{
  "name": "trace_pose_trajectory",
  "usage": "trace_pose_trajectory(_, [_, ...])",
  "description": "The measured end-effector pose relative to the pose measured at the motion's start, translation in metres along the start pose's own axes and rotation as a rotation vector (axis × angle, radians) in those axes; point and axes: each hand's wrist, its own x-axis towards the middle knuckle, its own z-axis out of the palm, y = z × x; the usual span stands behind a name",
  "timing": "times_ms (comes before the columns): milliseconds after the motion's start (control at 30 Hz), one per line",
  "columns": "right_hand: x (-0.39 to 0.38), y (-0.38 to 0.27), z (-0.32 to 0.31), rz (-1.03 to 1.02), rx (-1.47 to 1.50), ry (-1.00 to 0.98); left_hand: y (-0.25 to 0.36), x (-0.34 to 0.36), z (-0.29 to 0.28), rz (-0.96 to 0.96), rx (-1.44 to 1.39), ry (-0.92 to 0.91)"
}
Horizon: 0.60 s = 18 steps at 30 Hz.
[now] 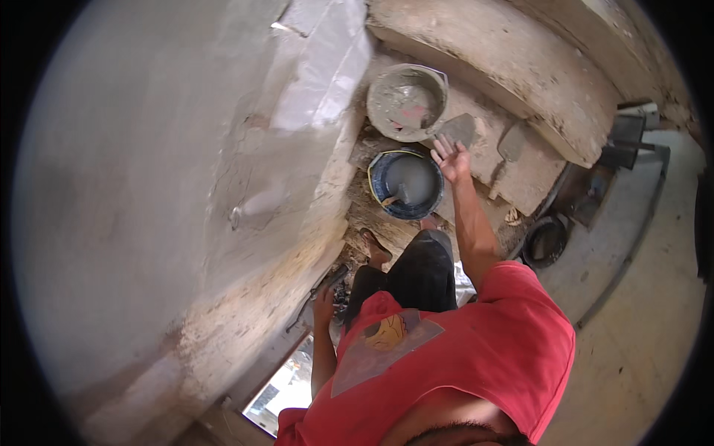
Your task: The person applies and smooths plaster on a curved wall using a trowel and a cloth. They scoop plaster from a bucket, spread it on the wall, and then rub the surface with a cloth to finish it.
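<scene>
My right hand point(451, 157) is stretched out with the palm turned up and fingers apart, holding nothing. It is beside the rim of a dark blue bucket point(378, 175) of cloudy grey water, in which a handled tool point(394, 197) lies partly sunk. Just beyond stands a mortar-caked bucket point(379, 111) with wet grey mortar and something reddish inside. A flat grey blade point(460, 128), like a trowel's, lies past my fingertips. My left hand point(323, 305) hangs low by the wall, near a dark long object point(336, 276); its fingers are too small and shaded to read.
A grey plastered wall point(149, 186) rises along the left, with a rough unplastered strip low down. Concrete steps point(491, 59) climb at the far right. A trowel point(512, 143) lies on a step. A black round tub point(545, 241) stands to the right, and my sandalled foot point(375, 245) is by the wall.
</scene>
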Motion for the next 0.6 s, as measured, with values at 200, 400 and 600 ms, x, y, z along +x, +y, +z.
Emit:
trace_pose_trajectory(200, [0.019, 0.007, -0.025, 0.031, 0.007, 0.317, -0.11, 0.002, -0.015, 0.265, 0.571, -0.369])
trace_pose_trajectory(400, [0.09, 0.009, -0.078, 0.093, -0.002, 0.803, -0.11, -0.007, -0.01, 0.275, 0.499, -0.259])
trace_pose_trajectory(600, [0.062, 0.006, -0.083, -0.273, -1.981, 0.036, -0.064, 0.024, -0.007, 0.556, 0.562, 0.083])
